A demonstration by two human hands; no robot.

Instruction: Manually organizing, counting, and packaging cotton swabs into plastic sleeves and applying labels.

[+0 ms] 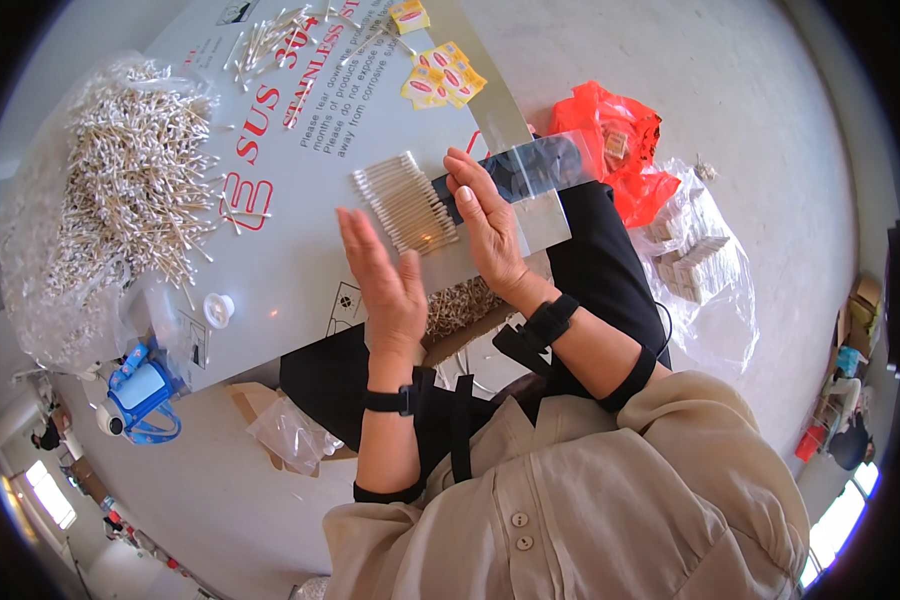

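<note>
A neat row of cotton swabs (402, 203) lies side by side on the grey steel-sheet table, between and just beyond my hands. My left hand (385, 285) is at the row's near left, fingers stretched out and thumb raised, with nothing in it. On the right side of the row, my right hand (489, 225) has its fingers extended, over the near end of a clear plastic sleeve (542, 168) that looks dark against my trousers. Whether that hand touches the sleeve or the swabs I cannot tell.
A large clear bag of loose cotton swabs (135, 160) fills the table's left. Yellow-and-white paper cards (445, 76) and scattered swabs (270, 42) lie at the far side. A white round lid (218, 309) sits near the front edge. Below is a swab-filled box (458, 306); right, a red bag (610, 110).
</note>
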